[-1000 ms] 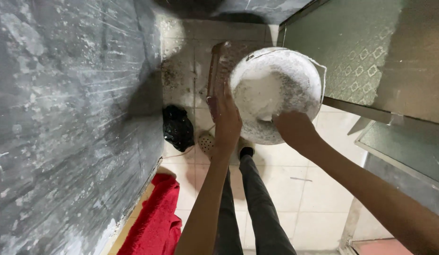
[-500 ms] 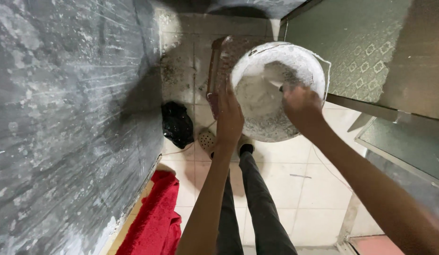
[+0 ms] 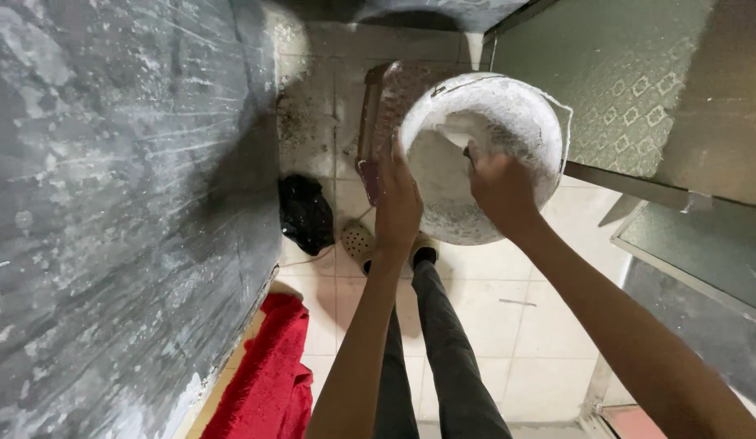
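I see 2 hands up at a big round bowl (image 3: 508, 130), w/ the floor far below. The bowl is white and grainy inside, tipped so its open side faces me. It is held up in the air, in front of a green patterned door (image 3: 614, 89) on the right.

My left hand (image 3: 397, 207) is flat on the bowl's left edge, fingers up along the rim, holding it steady. My right hand (image 3: 501, 189) is inside the bowl, low on the near side, fingers curled and pressed on the white stuff. I can't tell if it grips anything, since the fingers are partly hidden.

Behind the bowl is a brown stool (image 3: 394, 97), just past the left edge. A thin wire handle runs by the bowl's right rim.

On the left is a big dark gray wall (image 3: 110, 203) w/ white smears. Down on the tile floor (image 3: 492, 325) I see a black bundle (image 3: 305, 213) near the wall, and a small round drain cover (image 3: 358, 241) beside it. A red cloth (image 3: 268, 374) lies low by the wall. My 2 legs in dark pants (image 3: 443, 358) go down to dark shoes, right under the bowl.
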